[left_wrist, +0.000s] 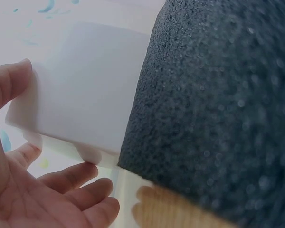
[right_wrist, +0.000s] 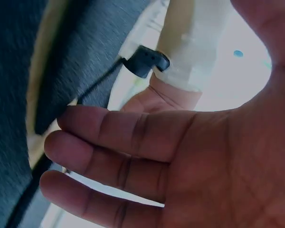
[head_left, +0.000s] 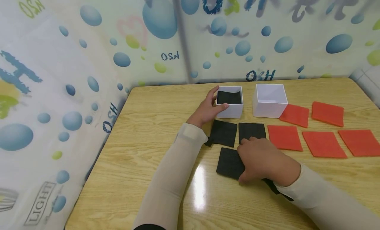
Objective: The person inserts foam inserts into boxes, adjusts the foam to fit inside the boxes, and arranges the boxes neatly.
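Observation:
My left hand [head_left: 205,109] holds a small white box [head_left: 229,112] by its left side, thumb at the front rim and fingers toward the back. Inside that box lies a black foam square [head_left: 229,98]. In the left wrist view, the thumb touches the white box [left_wrist: 92,88], and a black foam square [left_wrist: 218,109] fills the right side. My right hand [head_left: 262,157] is low over the black squares, its fingertips at the right edge of the nearest black square [head_left: 229,162]. In the right wrist view, the fingers [right_wrist: 133,137] are extended and fairly straight. Whether they touch the foam, I cannot tell.
Two more black squares, one left [head_left: 224,133] and one right [head_left: 252,131], lie in front of the boxes. A second white box [head_left: 270,106] stands to the right. Several red squares [head_left: 324,144] lie flat on the right of the wooden table [head_left: 142,124]. A patterned curtain [head_left: 184,42] hangs behind.

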A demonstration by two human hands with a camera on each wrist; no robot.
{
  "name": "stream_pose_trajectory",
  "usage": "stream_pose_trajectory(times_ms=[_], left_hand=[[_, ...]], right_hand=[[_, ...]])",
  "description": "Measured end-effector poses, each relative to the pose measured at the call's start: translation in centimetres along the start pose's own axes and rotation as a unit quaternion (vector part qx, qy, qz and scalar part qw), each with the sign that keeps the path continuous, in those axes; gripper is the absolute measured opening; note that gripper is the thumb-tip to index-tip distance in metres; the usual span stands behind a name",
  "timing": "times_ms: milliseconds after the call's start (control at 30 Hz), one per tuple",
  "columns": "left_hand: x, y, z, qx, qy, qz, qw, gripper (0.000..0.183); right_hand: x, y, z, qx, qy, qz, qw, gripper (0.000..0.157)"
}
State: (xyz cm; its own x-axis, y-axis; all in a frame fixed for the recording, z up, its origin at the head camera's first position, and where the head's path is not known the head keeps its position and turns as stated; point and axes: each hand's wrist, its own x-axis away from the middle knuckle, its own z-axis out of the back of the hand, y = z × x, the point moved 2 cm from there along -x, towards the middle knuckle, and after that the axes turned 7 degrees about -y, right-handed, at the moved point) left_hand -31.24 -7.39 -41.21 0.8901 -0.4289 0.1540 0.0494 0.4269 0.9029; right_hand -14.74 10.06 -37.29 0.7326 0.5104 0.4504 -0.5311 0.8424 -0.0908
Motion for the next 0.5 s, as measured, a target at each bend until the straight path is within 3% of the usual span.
stream_pose_trajectory(times_ms=[267, 500], left_hand=[[0.06, 0.06, -0.01, 0.000, -0.002, -0.002, 1.0000, 0.085], [0.17, 0.10, -0.03, 0.004, -0.001, -0.001, 1.0000, 0.086]], right_hand=[[-0.44, -0.18, -0.62, 0.001, -0.005, -0.005, 1.000, 0.091], [-0.49, -0.73, -0.81, 0.007, -0.015, -0.013, 1.000, 0.091]])
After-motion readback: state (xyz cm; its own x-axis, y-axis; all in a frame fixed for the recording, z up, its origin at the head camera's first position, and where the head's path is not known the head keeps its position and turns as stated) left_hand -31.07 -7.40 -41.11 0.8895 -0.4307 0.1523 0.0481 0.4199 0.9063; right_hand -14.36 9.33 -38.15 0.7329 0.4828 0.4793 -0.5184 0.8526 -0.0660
